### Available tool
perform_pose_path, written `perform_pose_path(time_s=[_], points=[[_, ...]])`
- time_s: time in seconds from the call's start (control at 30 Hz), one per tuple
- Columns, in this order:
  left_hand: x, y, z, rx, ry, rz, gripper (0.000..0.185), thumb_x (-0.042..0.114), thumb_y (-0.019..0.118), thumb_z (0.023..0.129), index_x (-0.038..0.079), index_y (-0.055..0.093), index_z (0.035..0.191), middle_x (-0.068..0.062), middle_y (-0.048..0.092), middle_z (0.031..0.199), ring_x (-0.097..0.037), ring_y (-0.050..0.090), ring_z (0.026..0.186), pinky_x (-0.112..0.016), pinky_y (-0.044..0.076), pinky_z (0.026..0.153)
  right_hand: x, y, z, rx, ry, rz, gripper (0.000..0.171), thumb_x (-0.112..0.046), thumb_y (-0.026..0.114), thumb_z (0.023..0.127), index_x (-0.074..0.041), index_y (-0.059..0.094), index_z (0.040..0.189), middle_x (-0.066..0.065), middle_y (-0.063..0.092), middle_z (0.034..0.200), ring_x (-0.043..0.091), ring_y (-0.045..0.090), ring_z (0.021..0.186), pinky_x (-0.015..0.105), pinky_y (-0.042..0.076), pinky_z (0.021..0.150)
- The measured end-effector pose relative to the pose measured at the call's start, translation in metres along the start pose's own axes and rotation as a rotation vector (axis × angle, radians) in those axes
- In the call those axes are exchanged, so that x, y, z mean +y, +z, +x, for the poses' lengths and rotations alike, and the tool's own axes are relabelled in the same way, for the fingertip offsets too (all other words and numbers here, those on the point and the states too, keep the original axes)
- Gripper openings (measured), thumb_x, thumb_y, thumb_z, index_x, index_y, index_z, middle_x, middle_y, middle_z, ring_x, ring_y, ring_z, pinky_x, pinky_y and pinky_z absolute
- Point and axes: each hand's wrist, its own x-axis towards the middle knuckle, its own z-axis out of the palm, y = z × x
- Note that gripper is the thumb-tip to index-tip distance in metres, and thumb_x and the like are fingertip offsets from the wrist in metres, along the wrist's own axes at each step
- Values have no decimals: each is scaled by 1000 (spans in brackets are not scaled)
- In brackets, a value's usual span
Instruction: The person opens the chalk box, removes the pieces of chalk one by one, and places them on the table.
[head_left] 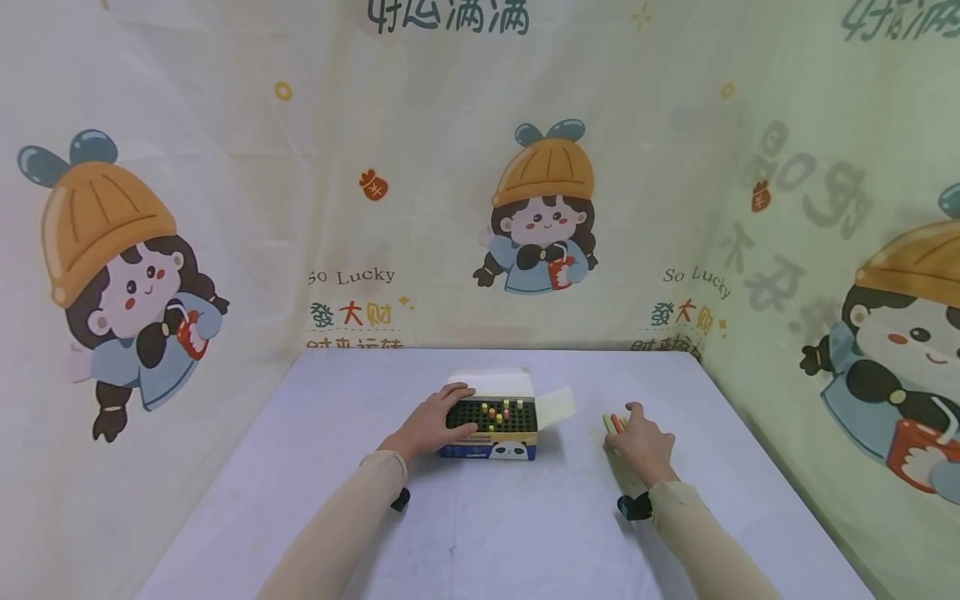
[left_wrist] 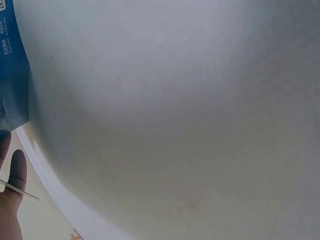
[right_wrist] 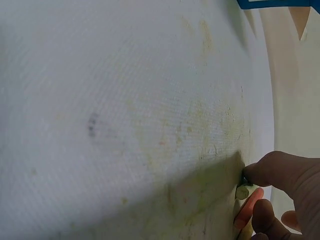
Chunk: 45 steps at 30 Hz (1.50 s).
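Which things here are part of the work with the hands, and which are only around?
In use:
left hand, resting on the chalk box
coloured chalk sticks standing in the box
right hand, pinching loose chalk sticks

Only around:
white table
cartoon-print cloth backdrop

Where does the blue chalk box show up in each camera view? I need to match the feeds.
Head view: the blue chalk box sits mid-table, the left hand resting on its left end.
Left wrist view: only its blue printed side shows, at the upper left edge.
Right wrist view: a thin blue strip along the top edge, right of centre.
Shared landmark: the white table cover, filling both wrist views.
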Motion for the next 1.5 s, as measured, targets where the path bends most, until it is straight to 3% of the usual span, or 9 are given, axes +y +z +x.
perform_pose_path(time_s=[0.5, 0.63, 0.8, 1.2, 1.37, 1.5], points=[[-4, 2, 2, -2, -1, 4, 78, 68, 61, 94, 30, 42, 158, 3, 34, 166, -35, 43, 147, -60, 38, 117, -2, -1, 5, -6, -9, -17, 80, -24, 75, 84, 4, 36, 149, 27, 69, 105, 35, 63, 87, 65, 34, 96], [-6, 3, 2, 3, 12, 2, 77, 68, 61, 94, 30, 42, 158, 2, 35, 165, -36, 44, 146, -60, 38, 116, -7, -6, 4, 22, -65, -29, 67, -25, 72, 86, 4, 46, 142, 21, 73, 98, 38, 66, 90, 66, 34, 95], [-7, 6, 1, 2, 40, 2, 79, 69, 60, 93, 29, 42, 158, -1, 37, 165, -38, 47, 143, -62, 41, 113, -15, -13, -3, 83, -130, -34, 44, -26, 70, 88, 1, 64, 122, 11, 76, 92, 38, 68, 92, 69, 35, 93], [-1, -3, -4, -32, 21, -17, 78, 65, 62, 94, 26, 42, 159, -4, 35, 166, -40, 43, 146, -63, 40, 113, -73, -42, -7, 260, -233, 61, 33, -27, 67, 95, -4, 75, 117, 12, 78, 103, 36, 70, 96, 67, 31, 98], [0, -3, -5, -42, 7, -12, 79, 68, 60, 94, 28, 40, 160, -1, 33, 167, -38, 41, 147, -62, 39, 115, -106, -42, -15, 337, -310, 61, 27, -24, 70, 95, -7, 77, 114, 10, 79, 100, 33, 71, 93, 66, 31, 100], [0, -4, -3, -44, 0, -10, 81, 71, 59, 93, 29, 39, 160, -1, 33, 167, -38, 41, 147, -62, 38, 115, -129, -36, -23, 331, -363, 41, 22, -24, 72, 94, -10, 79, 109, 7, 79, 97, 29, 72, 94, 66, 31, 103]])
